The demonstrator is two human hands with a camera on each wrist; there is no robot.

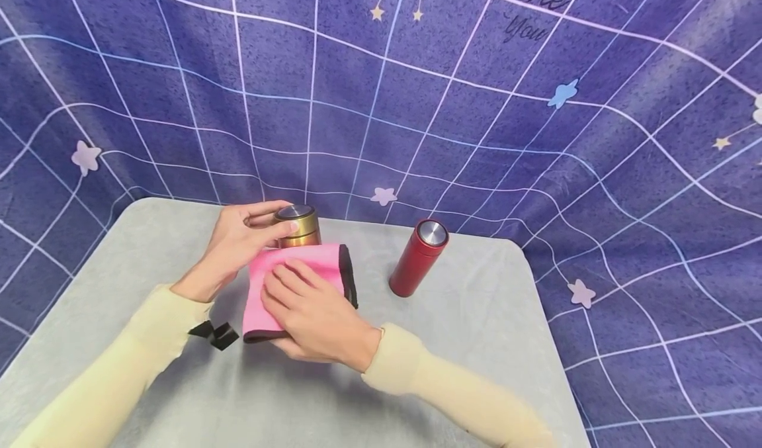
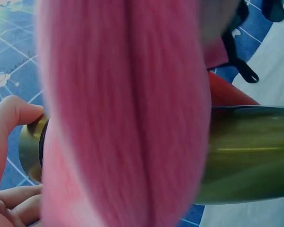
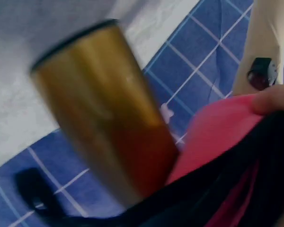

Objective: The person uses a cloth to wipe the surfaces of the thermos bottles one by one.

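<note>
My left hand (image 1: 235, 239) grips the top of a gold thermos (image 1: 306, 227), thumb on one side of its lid and fingers round the other. A pink cloth (image 1: 257, 306) with black edging covers much of the thermos body in the head view. My right hand (image 1: 318, 312) holds this cloth against the thermos, fingers bent over its face. In the right wrist view the gold body (image 3: 99, 99) comes out of the cloth, its dark-rimmed base over the table. The left wrist view has the cloth (image 2: 128, 118) across the thermos's middle.
A red thermos (image 1: 417, 261) with a silver-topped lid stands on the grey table (image 1: 476, 342), right of the hands. Behind the table hangs a blue gridded curtain (image 1: 357, 71) with stars and clouds. A black strap-like piece (image 1: 220, 335) shows beside the left sleeve.
</note>
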